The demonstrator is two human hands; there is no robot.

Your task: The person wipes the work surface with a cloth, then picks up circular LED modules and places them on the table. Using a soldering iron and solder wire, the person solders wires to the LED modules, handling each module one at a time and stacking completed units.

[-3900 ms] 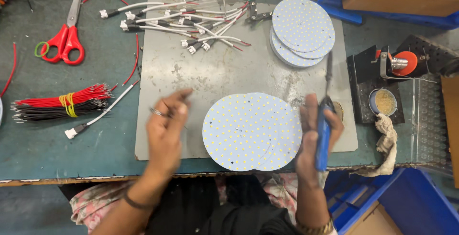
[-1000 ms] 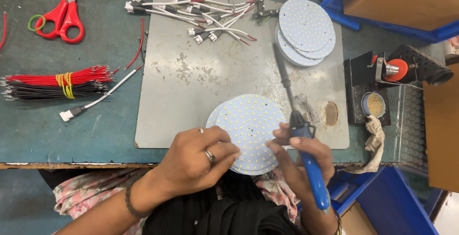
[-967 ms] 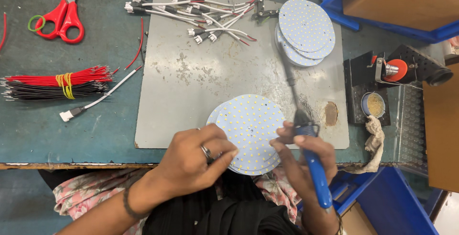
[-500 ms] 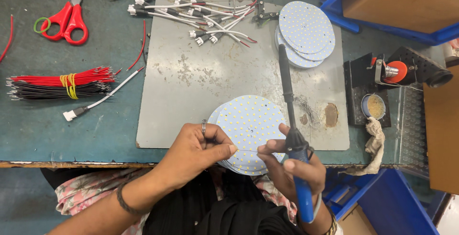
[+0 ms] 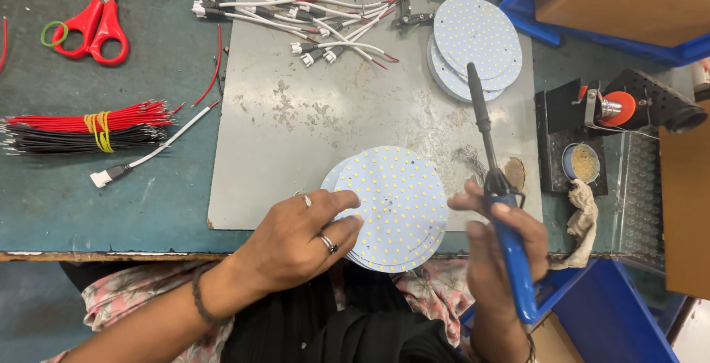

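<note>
Comparing with half a second before, I see the soldering iron (image 5: 494, 185) is now lifted a little more upright, its tip pointing away over the grey metal sheet (image 5: 296, 119). The right hand (image 5: 499, 256) is clamped around its blue handle. The left hand (image 5: 299, 241) has its fingers together, pressing the left edge of the round LED board (image 5: 399, 204). This board is white with many small yellow dots and lies on top of a small stack at the near edge of the sheet.
</note>
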